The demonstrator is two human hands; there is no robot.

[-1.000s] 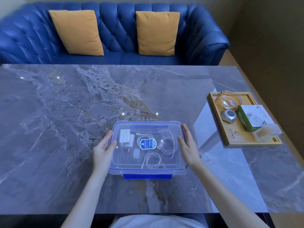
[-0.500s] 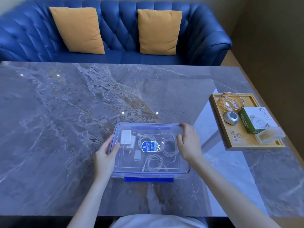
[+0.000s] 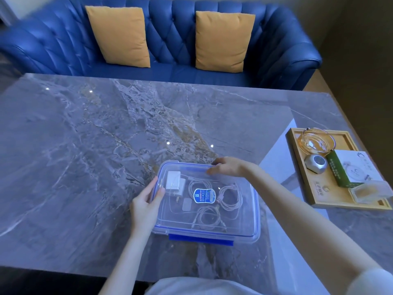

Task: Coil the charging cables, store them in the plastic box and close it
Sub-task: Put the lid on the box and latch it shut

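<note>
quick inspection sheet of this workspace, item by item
surface: grey marble table, glare patch at the right
job's things: clear box with blue-rimmed lid on top; near blue latch sticks out, apparently not snapped
clutter: wooden tray at the right with a glass bowl, silver gadget, green-and-white carton and small clear tub
grippers: left hand holds the box's left edge, thumb on the lid; right hand rests on the far right edge, grip unclear
cables: coiled cables inside the box, beside a white charger
surroundings: blue sofa with two orange cushions behind the table
</note>
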